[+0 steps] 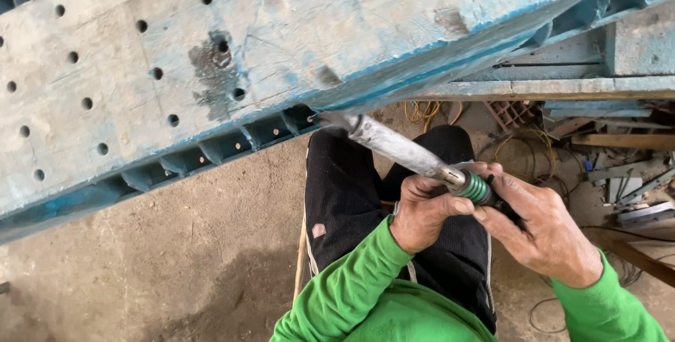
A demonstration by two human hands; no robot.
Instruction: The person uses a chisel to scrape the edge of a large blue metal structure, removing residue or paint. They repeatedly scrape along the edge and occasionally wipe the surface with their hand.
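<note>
The head view shows two hands, both closed around one tool: a long grey metal rod tool with a green ribbed collar. The left hand clenches the shaft just below the collar, thumb laid along it. The right hand wraps the dark handle end on the right, fingers touching the collar. Both wrists wear bright green long sleeves, two in all.

The tool slants up and to the left from the hands, and its tip meets the lower edge of one large worn blue-painted steel formwork panel, at a slot in the panel's ribbed side. The panel fills the far left and middle of the view, tilted. Its pale face carries about sixteen small round holes, mostly in the left half, and one dark stain near the middle.

Below the tool lie the person's two legs in black trousers, over a dusty concrete floor.

On the far right sits one pile of scrap metal and wood strips, with loops of yellowish wire beside it; the count of strips cannot be told.
</note>
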